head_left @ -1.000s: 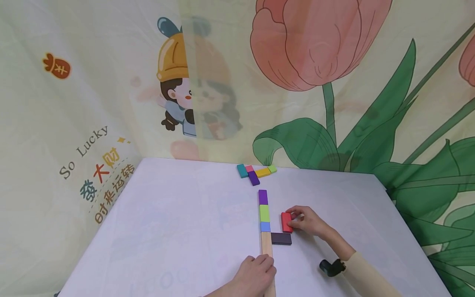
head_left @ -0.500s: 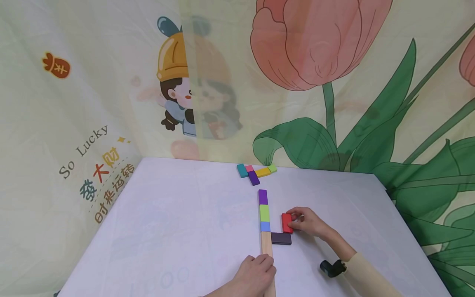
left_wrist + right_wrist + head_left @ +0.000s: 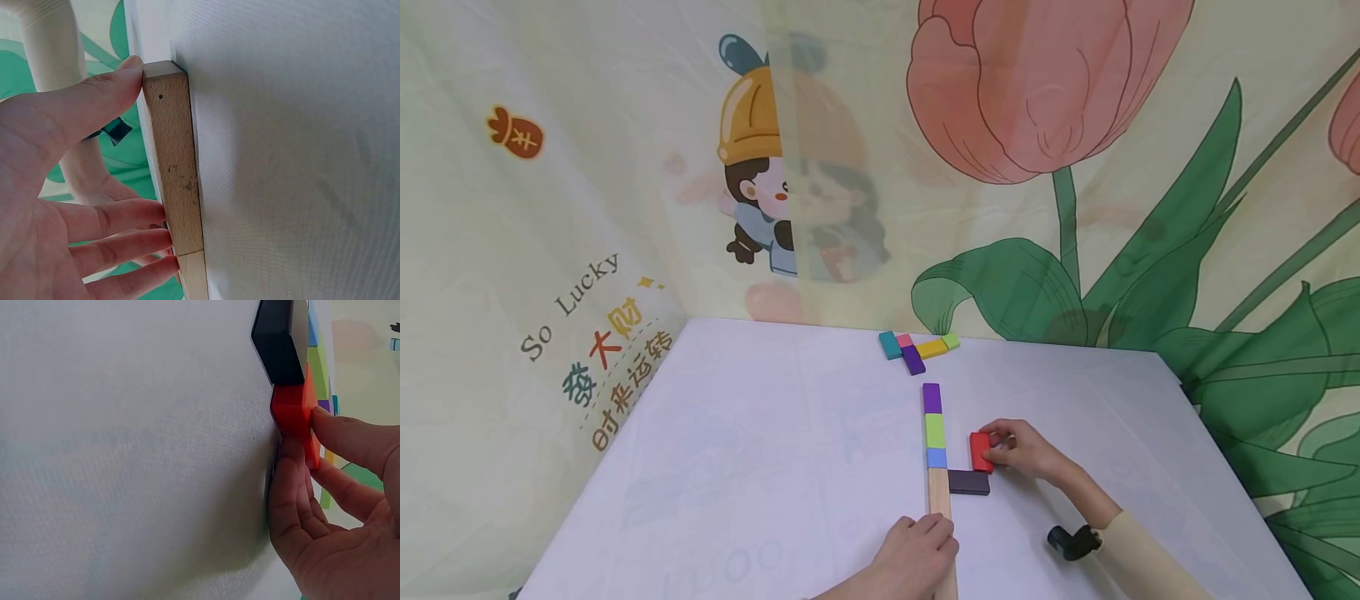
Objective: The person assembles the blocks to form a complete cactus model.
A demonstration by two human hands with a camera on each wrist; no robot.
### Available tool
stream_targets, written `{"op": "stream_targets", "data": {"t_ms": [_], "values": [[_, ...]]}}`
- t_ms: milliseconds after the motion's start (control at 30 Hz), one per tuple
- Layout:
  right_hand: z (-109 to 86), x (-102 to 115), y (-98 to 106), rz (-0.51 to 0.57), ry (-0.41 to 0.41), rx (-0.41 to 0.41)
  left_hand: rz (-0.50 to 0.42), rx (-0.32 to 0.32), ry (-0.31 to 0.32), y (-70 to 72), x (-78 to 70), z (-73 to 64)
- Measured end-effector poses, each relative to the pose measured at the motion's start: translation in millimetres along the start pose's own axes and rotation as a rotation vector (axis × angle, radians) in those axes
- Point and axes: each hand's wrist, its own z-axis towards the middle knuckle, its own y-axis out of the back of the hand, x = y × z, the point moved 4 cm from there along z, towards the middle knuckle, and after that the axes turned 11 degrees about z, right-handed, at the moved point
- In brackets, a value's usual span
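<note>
Red block: flat on the white table (image 3: 760, 450), right of the coloured row; near end against the far side of the black block (image 3: 969, 482), at its outer end, and touching, as far as I can tell.
Right hand (image 3: 1026, 448): pinching the red block between thumb and fingers, gap no wider than the block.
Black block: lying crosswise, inner end against the wooden bar (image 3: 938, 492).
Wooden bar: pale pieces end to end; I make out one seam from the left wrist.
Left hand (image 3: 917, 554): fingers extended, thumb spread well away from them, all resting on the wooden bar; nothing pinched that I can see.
Row beyond the wooden bar: blue block (image 3: 936, 457), green block (image 3: 934, 431), purple block (image 3: 932, 398), end to end in line.
Far cluster: teal block (image 3: 890, 345), pink block (image 3: 904, 340), dark purple block (image 3: 913, 359), yellow block (image 3: 932, 348), lime block (image 3: 951, 341), at angles near the table's back edge.
Backdrop: printed cloth (image 3: 850, 125), tulip and cartoon figure.
</note>
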Motion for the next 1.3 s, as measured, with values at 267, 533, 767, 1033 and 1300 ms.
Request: {"op": "stream_targets", "data": {"t_ms": [267,533,767,1033,1300], "values": [[-0.7,-1.3,0.3,0.004,-0.002,-0.004,0.0,-0.011,0.001,0.2,-0.1,-0.9],[-1.7,-1.2,0.2,-0.003,0.005,-0.006,-0.014,0.006,-0.002,0.4,0.1,-0.3],[-2.3,-1.0,-0.3,-0.001,0.008,-0.001,-0.013,-0.004,0.002,0.8,-0.1,-1.3],[-2.1,-0.9,-0.5,-0.003,0.006,0.0,-0.008,0.005,0.003,0.6,-0.1,-1.1],[2.7,-3.7,0.0,0.014,-0.021,-0.016,0.019,-0.036,0.009,1.2,-0.3,-1.7]]}}
